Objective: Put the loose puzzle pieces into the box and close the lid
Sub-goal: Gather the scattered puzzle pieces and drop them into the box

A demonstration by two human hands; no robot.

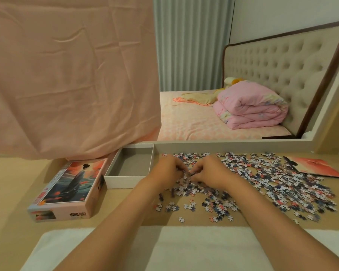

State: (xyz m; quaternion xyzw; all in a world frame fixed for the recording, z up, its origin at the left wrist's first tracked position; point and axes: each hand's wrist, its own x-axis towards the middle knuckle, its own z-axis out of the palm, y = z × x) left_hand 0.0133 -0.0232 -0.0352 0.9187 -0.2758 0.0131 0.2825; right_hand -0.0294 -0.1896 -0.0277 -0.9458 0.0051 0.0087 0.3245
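Many small loose puzzle pieces [262,182] lie spread over the tan table top, from the middle to the right. The open white box base [129,181] stands empty at the left of the pile. Its pink lid [70,188], printed with a figure in a robe, lies face up further left. My left hand [167,169] and my right hand [210,170] meet over the near-left part of the pile, fingers curled onto a clump of pieces between them.
A printed picture sheet [317,166] lies at the table's far right. A pink cloth [67,75] hangs behind the box. A white raised rim [223,143] edges the back of the table, with a bed beyond it. White cloth [184,249] covers the near edge.
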